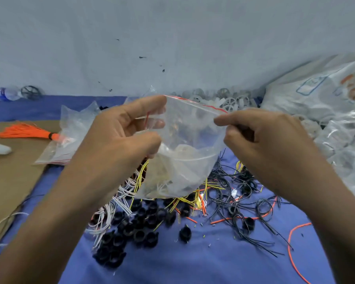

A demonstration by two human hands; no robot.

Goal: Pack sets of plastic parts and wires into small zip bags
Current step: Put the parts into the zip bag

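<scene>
I hold a small clear zip bag (184,152) with a red strip along its mouth up in front of me, above the parts. My left hand (119,140) pinches its left top corner between thumb and fingers. My right hand (262,138) pinches the right end of the mouth. Pale plastic parts and thin wires sit in the bag's bottom. Below it, black plastic parts (135,228) lie heaped on the blue cloth (193,261), with white wires (111,210), yellow wires (182,199) and black wires (252,203) tangled around them.
A stack of empty zip bags (70,132) and an orange wire bundle (27,131) lie on brown cardboard (10,177) at the left. White wheel-like parts (223,99) pile at the back. Large plastic sacks (326,99) fill the right side. A loose orange wire (291,242) curls at the lower right.
</scene>
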